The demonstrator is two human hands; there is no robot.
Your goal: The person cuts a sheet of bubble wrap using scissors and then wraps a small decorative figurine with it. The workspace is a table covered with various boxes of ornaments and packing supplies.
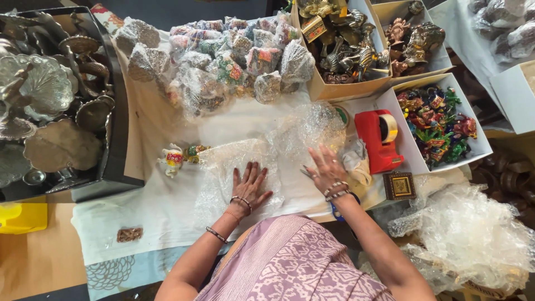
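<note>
Both hands lie flat, fingers spread, gripping nothing: left hand [250, 185] and right hand [326, 168] press the bubble wrap sheet [245, 161] on the counter [150, 206]. Smooth it outward from the centre; keep the painted figurine [173, 159] just beside its left edge.

Your left hand [251, 187] covers part of the bubble wrap sheet [239, 167]; what lies beneath your palm cannot be told. Wrapped bundles [223, 61], far centre: contents blurred by plastic, too veiled to identify. Metal tray of brass pieces [50, 100], left: cut off by the frame's edge. Loose plastic heap [473, 234], near right: runs out of the frame. Blue object [337, 212] under your right forearm: mostly hidden. Small brown item [129, 234], near left: too small to tell.
</note>
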